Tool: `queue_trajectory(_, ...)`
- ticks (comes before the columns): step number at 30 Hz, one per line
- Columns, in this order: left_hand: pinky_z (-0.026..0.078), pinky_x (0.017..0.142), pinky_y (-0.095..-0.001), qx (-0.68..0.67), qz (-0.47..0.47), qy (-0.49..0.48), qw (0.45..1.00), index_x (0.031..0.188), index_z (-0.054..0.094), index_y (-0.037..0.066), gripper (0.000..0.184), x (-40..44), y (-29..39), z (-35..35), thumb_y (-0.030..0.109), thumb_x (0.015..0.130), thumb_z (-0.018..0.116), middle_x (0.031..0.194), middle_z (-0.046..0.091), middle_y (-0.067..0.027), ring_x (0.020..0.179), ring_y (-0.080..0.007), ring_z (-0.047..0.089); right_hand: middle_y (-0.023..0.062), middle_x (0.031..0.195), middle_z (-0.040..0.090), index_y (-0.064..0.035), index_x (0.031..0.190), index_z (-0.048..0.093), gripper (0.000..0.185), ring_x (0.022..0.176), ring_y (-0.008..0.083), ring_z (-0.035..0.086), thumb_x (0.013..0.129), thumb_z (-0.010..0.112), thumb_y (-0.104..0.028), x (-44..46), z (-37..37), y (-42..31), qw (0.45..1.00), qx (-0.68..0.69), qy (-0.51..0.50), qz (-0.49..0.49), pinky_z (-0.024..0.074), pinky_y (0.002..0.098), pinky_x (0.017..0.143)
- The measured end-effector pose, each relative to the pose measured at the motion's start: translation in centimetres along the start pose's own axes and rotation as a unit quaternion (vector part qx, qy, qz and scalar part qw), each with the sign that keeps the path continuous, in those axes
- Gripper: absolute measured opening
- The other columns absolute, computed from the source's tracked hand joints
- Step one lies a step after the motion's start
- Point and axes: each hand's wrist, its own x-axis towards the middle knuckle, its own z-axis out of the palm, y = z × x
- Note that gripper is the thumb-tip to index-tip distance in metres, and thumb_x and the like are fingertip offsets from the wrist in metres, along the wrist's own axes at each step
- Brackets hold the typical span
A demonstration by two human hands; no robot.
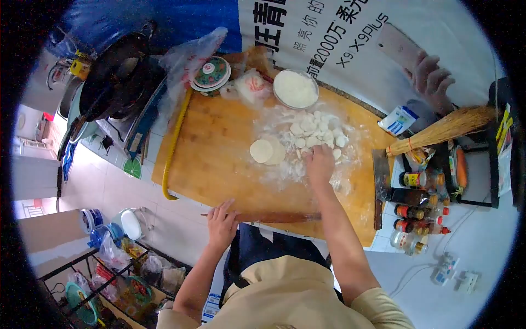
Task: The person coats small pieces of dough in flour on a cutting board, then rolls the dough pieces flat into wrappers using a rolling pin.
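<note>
A dark wooden rolling pin [274, 217] lies along the near edge of the wooden board. My left hand [221, 226] holds it near its left end, fingers over the wood. Farther in, my right hand [320, 163] is at the near side of a cluster of small flattened dough pieces [310, 127], its fingers pinched together on one of them; the fingertips are partly hidden. Left of the cluster, thin round dough wrappers [262, 151] lie overlapping. Loose white flour [274, 172] is scattered around the dough.
At the back of the wooden board [208, 142] stand a bowl of flour [296, 89] and a lidded patterned container [211, 74]. A cleaver [381, 170] lies at the right edge, near a straw broom [444, 130] and several sauce bottles [413, 212]. A wok [118, 71] is at far left.
</note>
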Motion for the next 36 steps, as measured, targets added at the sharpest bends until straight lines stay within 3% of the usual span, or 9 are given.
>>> queue_trajectory(5, 0.039, 0.09, -0.0415, -0.008, 0.044, 0.01, 0.999, 0.092, 0.066, 0.012, 0.019, 0.7, 0.1, 0.4, 0.012, 0.073, 0.068, 0.124, 0.056, -0.0069, 0.11, -0.028, 0.054, 0.0131, 0.1, 0.058, -0.0061, 0.091, 0.062, 0.019, 0.097, 0.0331, 0.054, 0.073, 0.068, -0.007, -2.2, 1.5, 0.4, 0.985, 0.14, -0.097, 0.006, 0.0457, 0.0432, 0.079)
queue_trajectory(13, 0.039, 0.09, -0.0414, 0.005, 0.076, -0.015, 0.997, 0.092, 0.067, 0.012, 0.019, 2.7, 0.2, 1.0, 0.012, 0.073, 0.068, 0.123, 0.057, -0.008, 0.104, -0.0287, 0.054, 0.0138, 0.106, 0.056, -0.0058, 0.113, 0.053, 0.047, 0.101, 0.0335, 0.054, 0.069, 0.07, 0.002, -6.1, 1.1, 2.0, 0.982, 0.191, 0.005, 0.003, 0.0458, 0.0406, 0.086)
queue_trajectory(16, 0.039, 0.091, -0.0416, 0.0, 0.092, -0.018, 0.996, 0.092, 0.067, 0.012, 0.02, 3.4, 0.6, 0.8, 0.011, 0.072, 0.068, 0.123, 0.057, -0.0077, 0.106, -0.0287, 0.054, 0.013, 0.108, 0.054, -0.0065, 0.113, 0.051, 0.044, 0.104, 0.0334, 0.053, 0.074, 0.07, -0.005, -6.9, 1.4, 2.4, 0.954, 0.278, -0.089, 0.071, 0.0453, 0.0429, 0.088)
queue_trajectory(23, 0.038, 0.094, -0.0424, -0.017, 0.126, -0.019, 0.992, 0.092, 0.067, 0.011, 0.022, 4.5, 1.5, 1.3, 0.01, 0.07, 0.067, 0.126, 0.056, -0.0066, 0.109, -0.0283, 0.054, 0.0137, 0.108, 0.055, -0.006, 0.111, 0.055, 0.042, 0.103, 0.0331, 0.054, 0.073, 0.073, -0.007, -8.0, 2.2, 3.0, 0.959, 0.27, -0.044, 0.074, 0.0458, 0.0407, 0.088)
queue_trajectory(26, 0.038, 0.094, -0.0435, -0.02, 0.141, -0.016, 0.99, 0.092, 0.067, 0.012, 0.024, 5.0, 2.0, 1.2, 0.009, 0.069, 0.067, 0.124, 0.057, -0.0062, 0.109, -0.0287, 0.053, 0.0124, 0.107, 0.057, -0.0069, 0.108, 0.061, 0.036, 0.103, 0.0326, 0.054, 0.074, 0.072, -0.006, -8.1, 1.1, 2.3, 0.931, 0.324, -0.142, 0.09, 0.0463, 0.0402, 0.087)
queue_trajectory(28, 0.037, 0.094, -0.0442, -0.021, 0.132, -0.027, 0.991, 0.093, 0.067, 0.011, 0.025, 5.1, 1.5, 1.6, 0.009, 0.068, 0.067, 0.124, 0.057, -0.0068, 0.109, -0.0289, 0.053, 0.0114, 0.105, 0.057, -0.0091, 0.105, 0.065, 0.03, 0.103, 0.0321, 0.055, 0.076, 0.071, -0.007, -8.7, 0.3, 2.4, 0.925, 0.309, -0.219, -0.042, 0.0471, 0.04, 0.087)
queue_trajectory(32, 0.037, 0.095, -0.0457, -0.023, 0.112, -0.024, 0.993, 0.093, 0.067, 0.01, 0.027, 5.8, 0.3, 1.0, 0.009, 0.067, 0.067, 0.122, 0.056, -0.0089, 0.108, -0.03, 0.052, 0.0108, 0.106, 0.058, -0.0113, 0.107, 0.065, 0.027, 0.102, 0.0314, 0.056, 0.08, 0.067, -0.009, -11.2, -1.4, 3.5, 0.925, 0.309, -0.2, -0.093, 0.0478, 0.0397, 0.087)
queue_trajectory(34, 0.036, 0.096, -0.0462, -0.025, 0.104, -0.021, 0.994, 0.094, 0.066, 0.01, 0.026, 6.0, -0.8, 0.9, 0.011, 0.068, 0.068, 0.125, 0.054, -0.0108, 0.113, -0.0319, 0.051, 0.0125, 0.115, 0.057, -0.014, 0.111, 0.065, 0.028, 0.108, 0.0329, 0.055, 0.083, 0.063, -0.009, -12.5, -2.6, 4.1, 0.925, 0.333, -0.177, 0.051, 0.0468, 0.0407, 0.091)
queue_trajectory(36, 0.035, 0.098, -0.0466, -0.025, 0.096, -0.016, 0.995, 0.095, 0.066, 0.01, 0.026, 6.6, -1.4, 0.8, 0.013, 0.069, 0.069, 0.129, 0.053, -0.0127, 0.117, -0.0339, 0.049, 0.0148, 0.122, 0.055, -0.014, 0.116, 0.062, 0.032, 0.113, 0.0346, 0.052, 0.085, 0.062, -0.01, -13.6, -2.5, 5.8, 0.961, 0.251, -0.106, 0.046, 0.0446, 0.0425, 0.094)
